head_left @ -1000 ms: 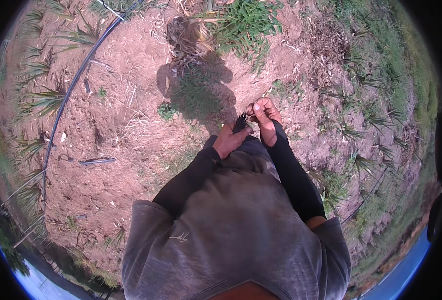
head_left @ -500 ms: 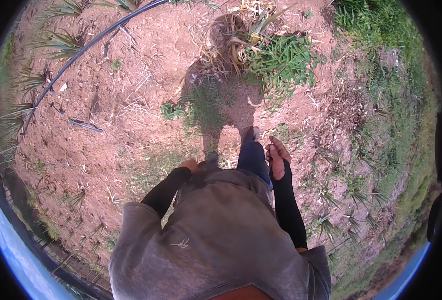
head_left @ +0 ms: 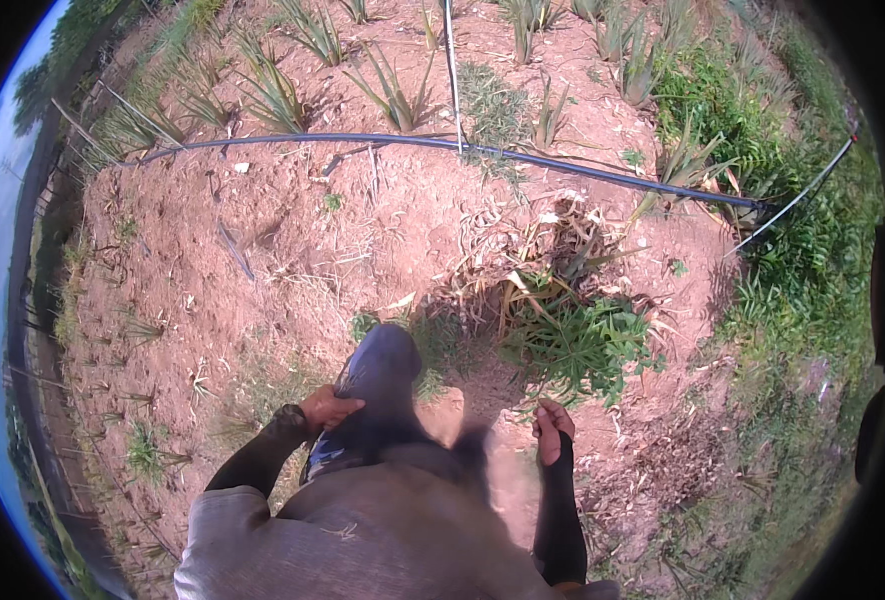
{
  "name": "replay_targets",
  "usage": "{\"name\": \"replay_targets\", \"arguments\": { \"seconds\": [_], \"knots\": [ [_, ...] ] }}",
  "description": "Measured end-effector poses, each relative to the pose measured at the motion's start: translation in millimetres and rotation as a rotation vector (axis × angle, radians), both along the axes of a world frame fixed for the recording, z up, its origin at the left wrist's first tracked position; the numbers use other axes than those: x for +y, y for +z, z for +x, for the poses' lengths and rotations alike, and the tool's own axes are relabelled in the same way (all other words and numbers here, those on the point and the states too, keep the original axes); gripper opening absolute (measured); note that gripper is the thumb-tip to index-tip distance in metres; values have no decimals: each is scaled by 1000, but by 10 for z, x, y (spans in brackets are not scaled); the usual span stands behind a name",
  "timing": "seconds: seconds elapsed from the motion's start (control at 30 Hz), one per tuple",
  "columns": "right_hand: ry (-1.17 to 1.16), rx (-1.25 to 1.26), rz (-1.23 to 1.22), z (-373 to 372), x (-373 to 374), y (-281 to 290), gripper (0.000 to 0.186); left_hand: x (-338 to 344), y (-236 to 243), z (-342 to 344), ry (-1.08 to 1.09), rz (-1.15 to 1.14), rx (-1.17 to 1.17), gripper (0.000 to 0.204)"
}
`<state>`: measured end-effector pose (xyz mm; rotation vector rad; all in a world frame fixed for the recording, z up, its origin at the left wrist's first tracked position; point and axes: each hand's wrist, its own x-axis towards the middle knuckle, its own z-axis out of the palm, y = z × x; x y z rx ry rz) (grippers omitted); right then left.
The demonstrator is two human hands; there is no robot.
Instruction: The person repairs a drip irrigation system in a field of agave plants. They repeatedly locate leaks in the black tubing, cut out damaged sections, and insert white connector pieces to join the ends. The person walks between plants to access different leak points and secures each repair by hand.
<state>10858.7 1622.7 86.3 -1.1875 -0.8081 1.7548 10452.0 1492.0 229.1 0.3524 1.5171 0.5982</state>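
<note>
My left hand (head_left: 330,408) is beside the raised left thigh of my dark blue trousers (head_left: 378,375), its fingers curled in and the thumb side pointing right. What lies inside those fingers, if anything, is hidden. Out to the right, my right hand (head_left: 553,430) hangs over the soil with its fingers bent together; whether they pinch anything small is too unclear to tell. A leafy green plant (head_left: 593,345) grows just ahead of it. Black sleeves cover both forearms, and my left knee is blurred by motion.
A dark hose (head_left: 403,139) crosses the reddish soil ahead, with spiky aloe-like plants (head_left: 395,98) beyond it. A pale stick (head_left: 453,75) meets the hose, and another thin pole (head_left: 798,198) leans at the right. Dry leaves (head_left: 508,240) lie near the leafy plant. Thick greenery (head_left: 803,270) lines the right.
The view has tilted up and turned, bringing the hose across ahead of me. My left knee has risen forward. My left hand has moved outward, and my right hand's fingers have drawn together.
</note>
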Motion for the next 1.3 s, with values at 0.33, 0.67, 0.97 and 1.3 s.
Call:
{"name": "replay_targets", "arguments": {
  "seconds": [0.33,0.67,0.97,1.3],
  "knots": [
    [53,-126,269,-638,1548,1097,20,1739,1034,-918,404,696,78,12],
    [96,-370,912,-1862,4002,3587,24,4605,2596,-1516,274,1070,293,12],
    [127,-715,1477,-3338,5859,4772,30,6424,3351,-1784,58,1580,1220,29],
    [223,-863,1732,-3802,6266,5100,21,6683,3792,-1793,-32,1485,1748,60]
  ]
}}
